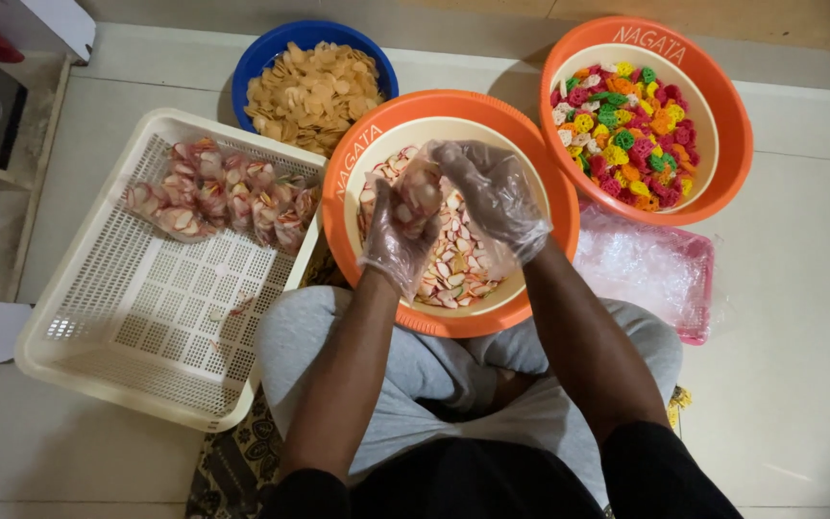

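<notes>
Both my hands wear thin clear plastic gloves and hover over an orange basin (362,154) full of white-and-pink crackers (458,264). My left hand (398,235) grips a small clear plastic bag (418,192) partly filled with those crackers. My right hand (497,197) pinches the top of the same bag from the right. The basin rests against my crossed legs in grey trousers.
A cream perforated basket (136,317) at the left holds several filled cracker bags (218,197). A blue bowl (261,62) of yellow chips sits behind. An orange basin (727,135) of multicoloured crackers stands at the right, with a pink tray (698,279) of empty plastic bags below it.
</notes>
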